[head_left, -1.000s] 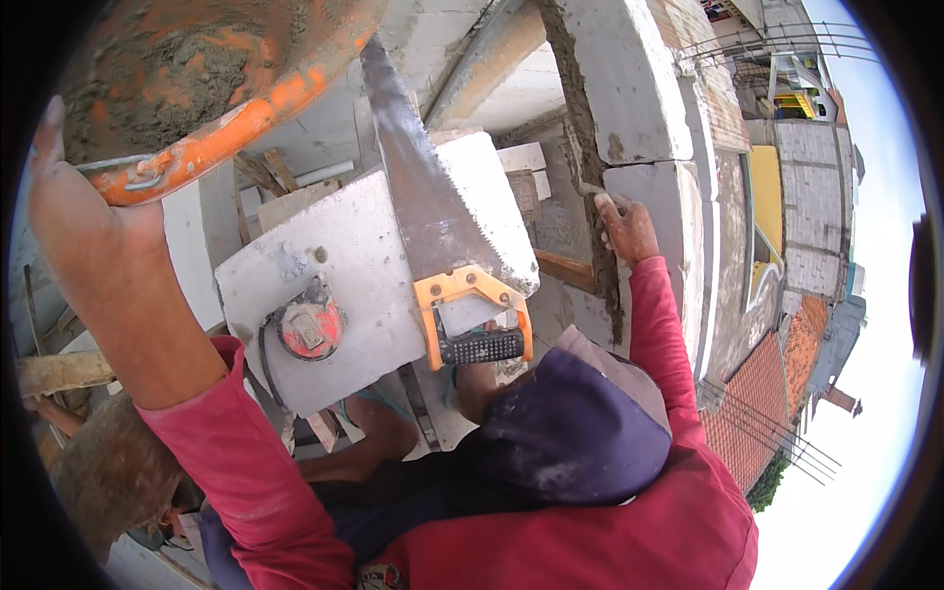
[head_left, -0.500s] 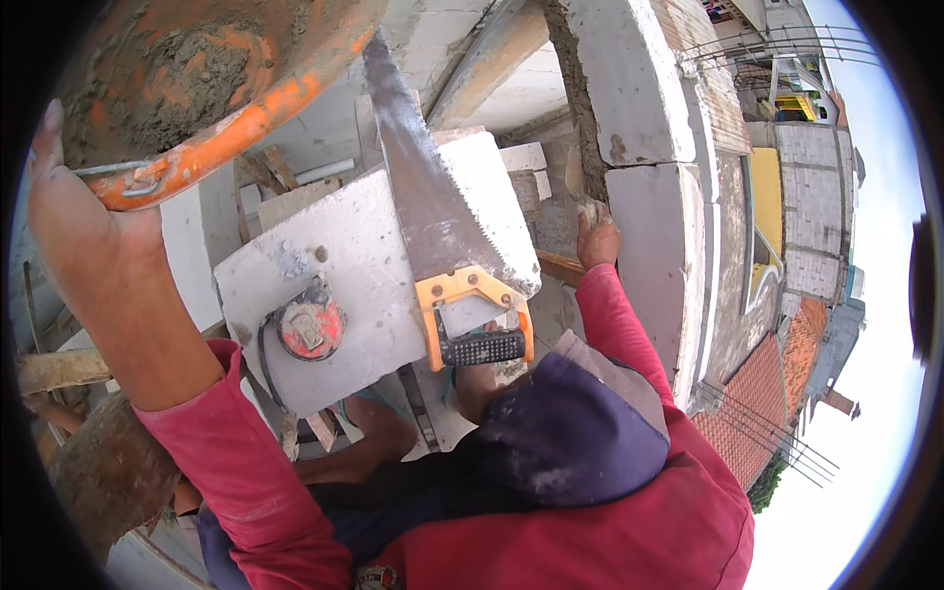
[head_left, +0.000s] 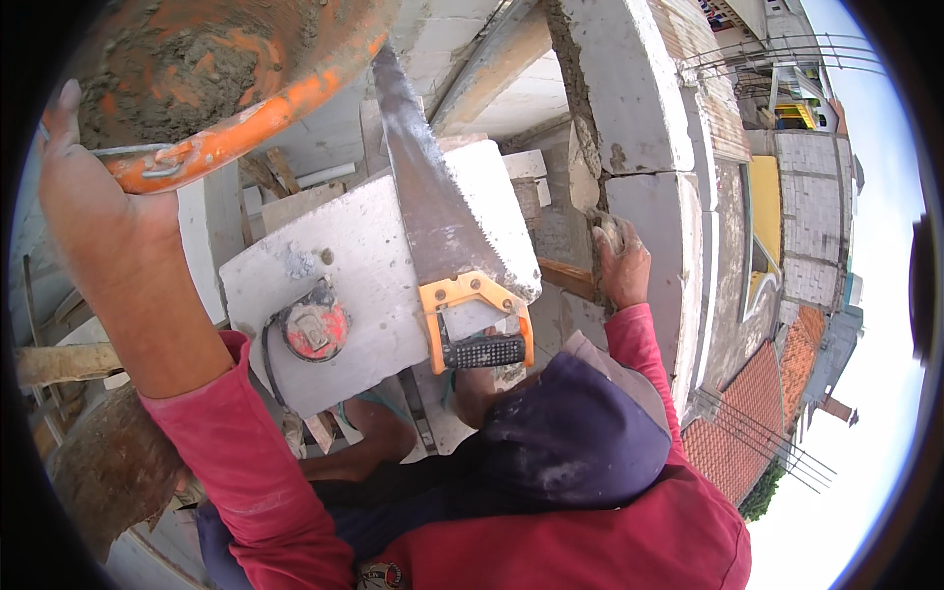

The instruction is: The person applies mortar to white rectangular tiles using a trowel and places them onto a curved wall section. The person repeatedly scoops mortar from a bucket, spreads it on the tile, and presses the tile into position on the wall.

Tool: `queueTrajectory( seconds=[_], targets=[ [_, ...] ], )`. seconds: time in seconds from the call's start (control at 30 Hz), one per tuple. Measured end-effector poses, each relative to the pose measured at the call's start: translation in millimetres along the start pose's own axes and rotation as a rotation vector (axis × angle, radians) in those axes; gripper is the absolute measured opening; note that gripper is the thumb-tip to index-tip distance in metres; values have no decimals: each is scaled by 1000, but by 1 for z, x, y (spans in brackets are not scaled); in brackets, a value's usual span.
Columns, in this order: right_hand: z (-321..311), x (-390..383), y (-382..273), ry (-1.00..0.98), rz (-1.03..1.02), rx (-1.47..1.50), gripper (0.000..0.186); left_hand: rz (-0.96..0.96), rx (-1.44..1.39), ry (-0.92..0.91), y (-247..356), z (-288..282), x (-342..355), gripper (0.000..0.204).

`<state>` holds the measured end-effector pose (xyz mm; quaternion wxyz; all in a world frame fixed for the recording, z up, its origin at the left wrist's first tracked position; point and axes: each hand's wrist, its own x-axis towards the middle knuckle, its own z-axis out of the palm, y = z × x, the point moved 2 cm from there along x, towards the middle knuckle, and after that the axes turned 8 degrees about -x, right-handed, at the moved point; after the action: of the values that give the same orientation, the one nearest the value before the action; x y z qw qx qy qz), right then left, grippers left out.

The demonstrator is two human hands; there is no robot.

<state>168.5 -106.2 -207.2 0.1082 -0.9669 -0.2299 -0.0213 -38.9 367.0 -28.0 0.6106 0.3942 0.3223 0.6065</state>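
My left hand (head_left: 108, 211) grips the rim of a round orange basin (head_left: 261, 123) at the upper left, with its fingers partly hidden by it. Wet grey mortar (head_left: 187, 88) lies inside the basin. By the block wall (head_left: 654, 265), my right hand (head_left: 625, 264) is closed round the handle of a trowel (head_left: 585, 177). The trowel's blade stands against the mortar joint on the wall's inner side. Between my hands, a handsaw (head_left: 433, 197) with an orange and black handle rests on a white block (head_left: 369, 305). A red tape measure (head_left: 317, 326) lies on the same block.
A rough log (head_left: 113, 472) and a wooden beam (head_left: 64, 364) are at the lower left. Beyond the wall the ground drops away to tiled roofs (head_left: 733, 403). Thin rebar rods (head_left: 787, 49) stick out at the far right. A dark blue cap (head_left: 580, 433) covers the lower middle.
My right hand has come slightly nearer and to the right along the wall, bringing the trowel with it. The basin and left hand have shifted a little right in the picture.
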Motion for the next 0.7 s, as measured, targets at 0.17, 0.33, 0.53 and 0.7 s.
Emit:
queueTrajectory(
  seconds=[0.17,0.33,0.53,0.7],
  targets=[
    [-11,80,-28,-547,258,241,40,-2,31,-5,2,3,-8,41],
    [8,128,4,-51,-38,-171,45,10,52,30,7,2,-9,46],
    [60,86,8,-151,10,-159,50,39,101,62,8,-4,-5,46],
    [82,105,38,-206,132,-220,49,23,30,-10,0,-4,-2,40]
  ],
)
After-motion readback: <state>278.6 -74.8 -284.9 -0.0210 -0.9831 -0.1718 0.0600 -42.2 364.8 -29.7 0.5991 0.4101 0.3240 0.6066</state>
